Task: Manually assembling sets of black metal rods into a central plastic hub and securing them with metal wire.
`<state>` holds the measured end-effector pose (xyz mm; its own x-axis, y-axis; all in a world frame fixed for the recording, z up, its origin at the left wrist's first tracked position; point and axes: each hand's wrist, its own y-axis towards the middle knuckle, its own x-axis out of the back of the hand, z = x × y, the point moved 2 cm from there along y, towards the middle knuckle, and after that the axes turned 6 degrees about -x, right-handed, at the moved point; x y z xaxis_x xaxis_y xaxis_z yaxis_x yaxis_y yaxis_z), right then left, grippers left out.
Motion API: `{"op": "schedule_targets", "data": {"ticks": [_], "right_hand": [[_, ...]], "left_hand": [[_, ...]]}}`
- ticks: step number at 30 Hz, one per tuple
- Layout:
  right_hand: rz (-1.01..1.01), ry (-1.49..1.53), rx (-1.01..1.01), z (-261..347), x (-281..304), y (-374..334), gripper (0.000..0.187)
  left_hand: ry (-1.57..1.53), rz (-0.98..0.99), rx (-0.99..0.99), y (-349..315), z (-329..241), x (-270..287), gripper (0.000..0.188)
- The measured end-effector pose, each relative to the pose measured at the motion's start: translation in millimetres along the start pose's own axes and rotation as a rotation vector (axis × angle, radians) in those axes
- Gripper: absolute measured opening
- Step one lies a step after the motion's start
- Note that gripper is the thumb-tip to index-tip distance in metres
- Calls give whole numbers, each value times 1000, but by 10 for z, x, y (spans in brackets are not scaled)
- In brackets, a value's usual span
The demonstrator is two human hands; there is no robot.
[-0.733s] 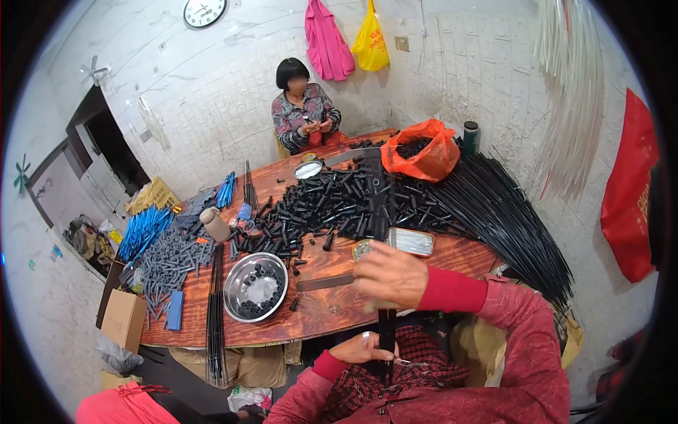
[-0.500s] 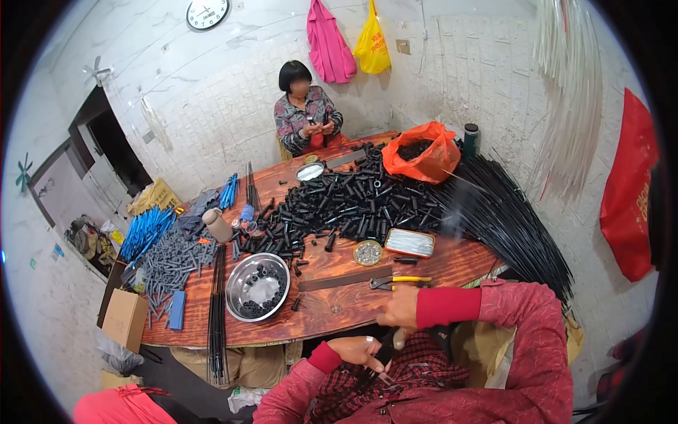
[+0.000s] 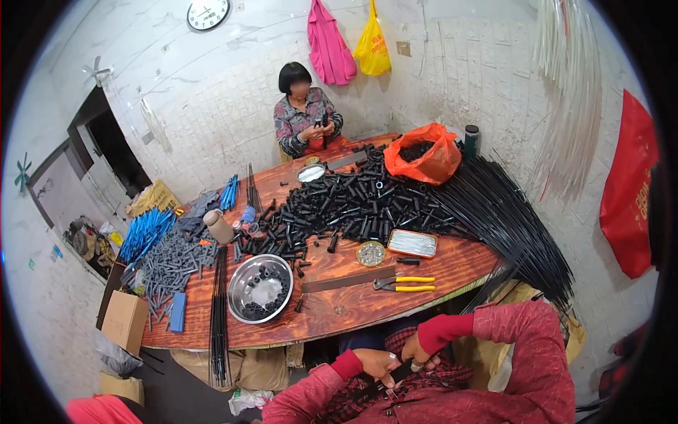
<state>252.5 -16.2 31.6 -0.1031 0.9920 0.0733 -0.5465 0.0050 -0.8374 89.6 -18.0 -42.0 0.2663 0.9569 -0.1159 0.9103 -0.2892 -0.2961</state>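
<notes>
Both my hands are low over my lap, below the table's near edge. My left hand (image 3: 376, 365) is closed round a small black piece (image 3: 401, 372), partly hidden by the fingers; its exact kind cannot be made out. Right beside it, my right hand (image 3: 418, 351) is closed at the far end of that piece. Something small and pale shows at its fingertips, too small to name. On the table ahead lie cutting pliers (image 3: 404, 284) with yellow handles, next to a flat dark strip (image 3: 346, 280).
A steel bowl (image 3: 236, 311) of black rings stands near the table's front edge. Black tubular parts (image 3: 353, 198) are heaped mid-table, with long black rods (image 3: 501, 212) at right. Grey pieces (image 3: 169, 261) lie left. A co-worker (image 3: 308, 120) sits across, handling a black part.
My right hand has come down from the table edge to beside my left hand, uncovering the pliers. My left hand has shifted slightly right and down.
</notes>
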Motion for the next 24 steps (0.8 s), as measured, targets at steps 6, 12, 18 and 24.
{"op": "schedule_targets", "data": {"ticks": [6, 12, 18, 24], "right_hand": [[-27, -37, -66, 70, -96, 109, 33], [30, 18, -13, -107, -10, 355, 32], [76, 51, -96, 95, 102, 116, 32], [76, 45, -76, 48, -26, 181, 30]], "left_hand": [[-64, 20, 18, 15, 23, -77, 17], [-52, 12, 58, -67, -104, -67, 20], [-195, 45, 57, -112, 29, 21, 25], [-173, 60, 88, -46, -12, -48, 27]]}}
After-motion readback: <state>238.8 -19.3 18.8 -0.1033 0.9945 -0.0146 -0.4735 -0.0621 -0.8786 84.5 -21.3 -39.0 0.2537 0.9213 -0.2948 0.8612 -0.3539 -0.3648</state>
